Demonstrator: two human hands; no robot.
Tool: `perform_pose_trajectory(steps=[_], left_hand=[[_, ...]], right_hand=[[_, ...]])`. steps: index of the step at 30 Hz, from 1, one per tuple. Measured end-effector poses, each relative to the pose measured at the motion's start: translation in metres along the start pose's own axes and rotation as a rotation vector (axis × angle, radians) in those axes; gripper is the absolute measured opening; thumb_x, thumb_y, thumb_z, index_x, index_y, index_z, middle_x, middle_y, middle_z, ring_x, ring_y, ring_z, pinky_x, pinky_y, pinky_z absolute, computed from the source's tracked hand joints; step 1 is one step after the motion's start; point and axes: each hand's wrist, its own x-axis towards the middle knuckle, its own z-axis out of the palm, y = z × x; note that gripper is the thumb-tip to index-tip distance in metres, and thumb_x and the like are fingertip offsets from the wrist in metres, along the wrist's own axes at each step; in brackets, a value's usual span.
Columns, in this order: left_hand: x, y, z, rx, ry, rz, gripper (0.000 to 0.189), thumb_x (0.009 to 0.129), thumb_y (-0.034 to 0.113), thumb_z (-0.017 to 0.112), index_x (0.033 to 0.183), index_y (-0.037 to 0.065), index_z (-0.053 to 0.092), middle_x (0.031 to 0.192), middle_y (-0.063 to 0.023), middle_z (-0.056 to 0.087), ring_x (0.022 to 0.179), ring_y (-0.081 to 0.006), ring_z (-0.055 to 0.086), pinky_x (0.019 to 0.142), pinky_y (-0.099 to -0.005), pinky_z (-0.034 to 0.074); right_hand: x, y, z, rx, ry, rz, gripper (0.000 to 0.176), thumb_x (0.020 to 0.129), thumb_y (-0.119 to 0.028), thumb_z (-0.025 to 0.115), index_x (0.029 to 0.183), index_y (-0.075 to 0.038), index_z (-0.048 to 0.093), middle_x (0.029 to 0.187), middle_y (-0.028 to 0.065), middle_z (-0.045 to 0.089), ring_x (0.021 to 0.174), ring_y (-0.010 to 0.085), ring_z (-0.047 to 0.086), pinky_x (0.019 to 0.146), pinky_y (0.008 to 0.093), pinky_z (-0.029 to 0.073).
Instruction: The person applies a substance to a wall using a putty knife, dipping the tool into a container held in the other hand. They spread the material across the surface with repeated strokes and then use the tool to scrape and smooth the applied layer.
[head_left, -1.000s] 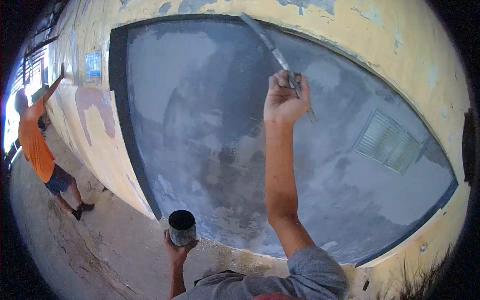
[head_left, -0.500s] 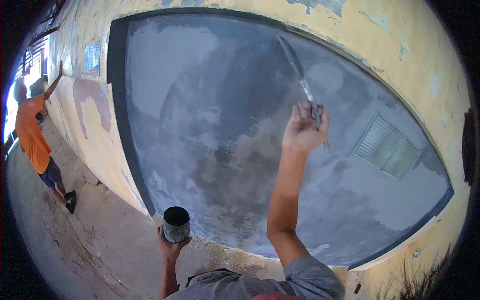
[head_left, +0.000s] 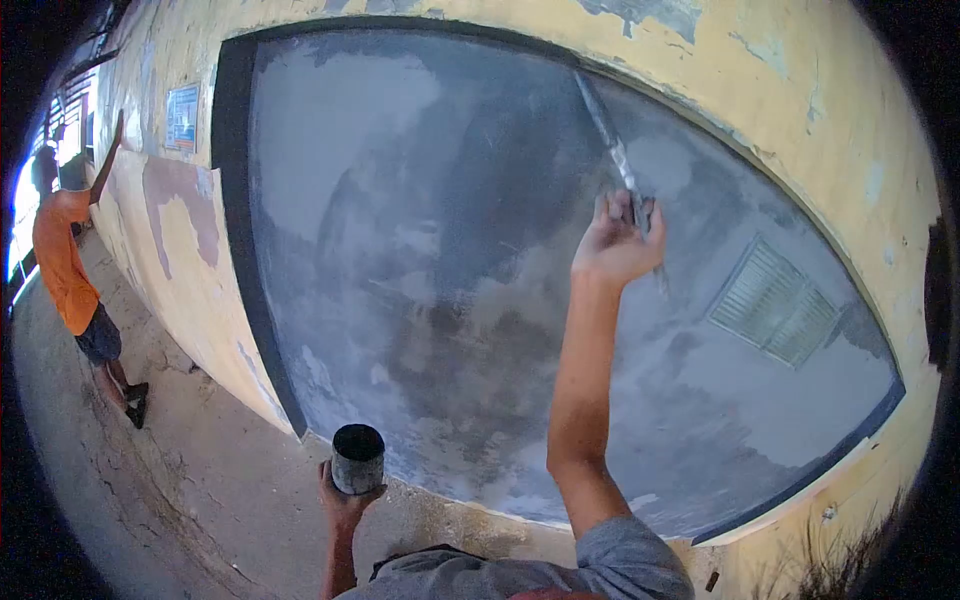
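My right hand (head_left: 619, 237) is raised in front of a large grey painted panel (head_left: 480, 200) on the wall, its fingers closed around the handle of a paintbrush (head_left: 616, 152). The long dark bristles point up and left, near the panel's dark top border. Whether the tip touches the surface is hard to tell. Low on the left, my left hand (head_left: 345, 505) grips a paint can (head_left: 358, 472) from below and keeps it upright. Its round mouth looks very dark inside, and grey smears cover its side.
A person in an orange shirt (head_left: 68, 255) stands at the left with one hand on the peeling yellow wall (head_left: 190, 270). A small sign (head_left: 182, 118) hangs there. A louvred vent (head_left: 775, 300) sits in the panel's right part. Cracked concrete ground (head_left: 200, 470) runs below.
My right hand and the paintbrush have shifted slightly right, with the bristle tip now closer to the top border. The can in my left hand appears slightly lower.
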Motion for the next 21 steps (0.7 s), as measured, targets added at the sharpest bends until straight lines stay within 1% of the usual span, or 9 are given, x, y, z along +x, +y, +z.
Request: perform_pose_trajectory(steps=[3,5,6,8,10,12,16,18,21], left_hand=[[0.004,-0.01,-0.002,0.0,-0.04,-0.013,0.083,0.04,0.03,0.092,0.108,-0.001,0.054,0.105,-0.0122,0.053,0.095,-0.0277,0.056,0.08,-0.0429,0.046],[0.005,-0.009,-0.002,0.096,-0.04,-0.001,0.084,0.04,0.03,0.092,0.108,-0.001,0.054,0.104,-0.0119,0.053,0.094,-0.0276,0.056,0.08,-0.0432,0.047],[0.007,-0.009,0.002,0.092,-0.044,0.002,0.084,0.04,0.03,0.092,0.108,-0.001,0.054,0.104,-0.0119,0.053,0.094,-0.0276,0.056,0.08,-0.0432,0.047],[0.005,-0.009,0.005,-0.033,0.004,-0.051,0.084,0.04,0.03,0.091,0.109,-0.001,0.054,0.106,-0.0128,0.052,0.096,-0.0282,0.055,0.081,-0.0436,0.046],[0.003,-0.014,0.003,-0.046,-0.011,-0.065,0.085,0.041,0.029,0.091,0.11,-0.002,0.054,0.107,-0.0134,0.052,0.098,-0.0287,0.055,0.082,-0.0435,0.046],[0.006,-0.013,0.003,-0.06,-0.023,-0.074,0.085,0.041,0.029,0.091,0.111,-0.002,0.054,0.109,-0.014,0.052,0.099,-0.0291,0.055,0.083,-0.0435,0.046],[0.011,-0.003,0.0,0.062,-0.083,-0.025,0.087,0.041,0.029,0.091,0.113,-0.002,0.054,0.112,-0.0148,0.051,0.102,-0.0301,0.055,0.085,-0.0438,0.046],[0.021,0.0,0.003,0.132,-0.112,0.003,0.087,0.041,0.029,0.091,0.114,-0.001,0.054,0.112,-0.0145,0.052,0.102,-0.0302,0.055,0.086,-0.044,0.046],[0.033,0.005,0.012,0.165,-0.167,0.002,0.087,0.041,0.03,0.091,0.114,-0.001,0.055,0.112,-0.014,0.052,0.102,-0.0303,0.055,0.087,-0.0441,0.046]], right_hand=[[-0.003,0.012,-0.001,-0.063,-0.038,0.016,0.024,0.087,-0.031,0.056,0.093,-0.008,0.049,0.082,0.0155,0.058,0.072,0.0237,0.054,0.073,0.039,0.039],[0.009,0.025,0.017,0.032,-0.307,0.159,0.018,0.089,-0.024,0.054,0.09,-0.007,0.048,0.08,0.0146,0.053,0.069,0.0196,0.046,0.068,0.0326,0.034],[0.007,0.029,0.035,-0.051,-0.222,0.104,0.018,0.089,-0.025,0.054,0.089,-0.007,0.048,0.078,0.0136,0.052,0.068,0.0195,0.045,0.068,0.0334,0.034],[0.011,0.028,0.034,-0.022,-0.199,0.08,0.018,0.089,-0.025,0.054,0.089,-0.007,0.048,0.079,0.0133,0.052,0.068,0.0195,0.045,0.068,0.0338,0.034],[0.007,0.028,0.03,0.005,-0.177,0.064,0.018,0.089,-0.024,0.054,0.088,-0.007,0.049,0.08,0.0131,0.052,0.068,0.0196,0.045,0.068,0.0343,0.034],[-0.014,0.02,0.02,0.048,0.043,-0.044,0.019,0.088,-0.025,0.055,0.088,-0.007,0.049,0.082,0.0137,0.052,0.07,0.0198,0.046,0.069,0.0337,0.036],[-0.015,0.011,-0.001,-0.022,-0.069,-0.003,0.021,0.087,-0.027,0.057,0.089,-0.007,0.049,0.085,0.0137,0.053,0.074,0.0207,0.048,0.071,0.0333,0.039],[0.003,0.014,0.007,-0.083,-0.159,0.083,0.024,0.086,-0.034,0.057,0.089,-0.011,0.051,0.079,0.0097,0.058,0.07,0.0208,0.052,0.071,0.0365,0.038],[0.015,0.009,0.019,-0.104,-0.169,-0.033,0.024,0.085,-0.033,0.057,0.088,-0.01,0.051,0.077,0.0102,0.056,0.069,0.0205,0.051,0.07,0.0364,0.038]])
